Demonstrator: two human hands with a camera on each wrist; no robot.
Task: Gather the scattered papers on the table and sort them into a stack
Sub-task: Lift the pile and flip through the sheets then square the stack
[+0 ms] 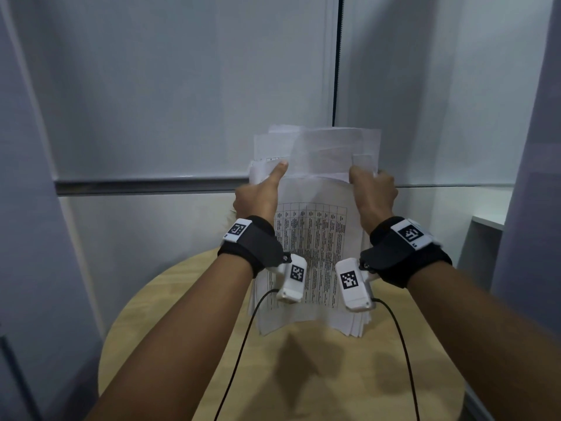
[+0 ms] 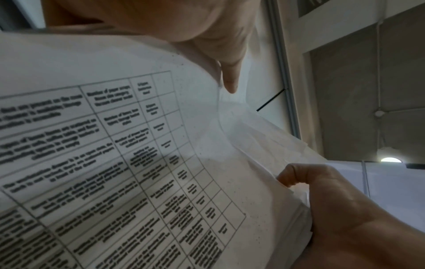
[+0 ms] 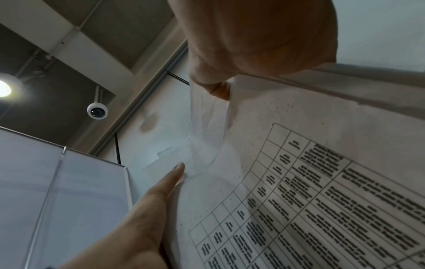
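At papers' point(image 1: 312, 238) edges: left hand point(image 1: 258, 199), right hand point(image 1: 372, 192), holding.

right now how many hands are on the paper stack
2. The left hand grips the left edge of the paper stack; the right hand grips its right edge.

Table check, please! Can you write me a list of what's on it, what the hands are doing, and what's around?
Surface: round wooden table, bare wood showing.
Job's things: papers gathered in one bundle, held upright over the table; top edges uneven.
Clutter: nothing seen.
Hands: left hand grips the bundle's left edge; right hand grips its right edge.
Cables: two black cables hang below the wrists.
Surroundings: white blinds; ceiling camera.
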